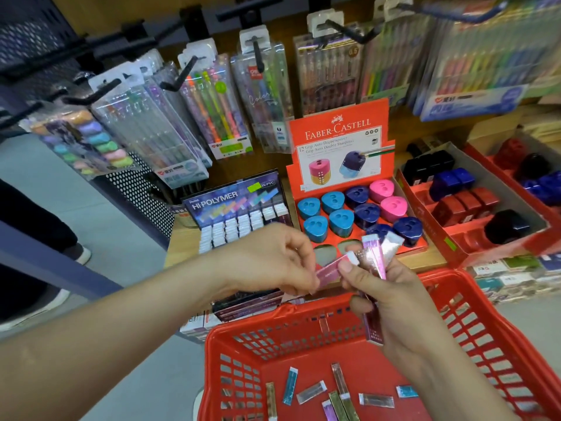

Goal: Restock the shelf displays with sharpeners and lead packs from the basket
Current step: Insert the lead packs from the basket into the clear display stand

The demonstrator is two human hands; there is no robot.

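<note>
Above the red basket (261,317), the right hand (394,305) grips several lead packs (376,253); the left hand (273,259) pinches 1 pink pack (331,270) beside them.

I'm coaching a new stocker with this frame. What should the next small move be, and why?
Probably pull the pink lead pack free with the left hand and carry it to the Hi-Polymer display. The left hand pinches that pack, the right hand holds the other packs fanned, and the display stands just beyond the left hand.
</note>
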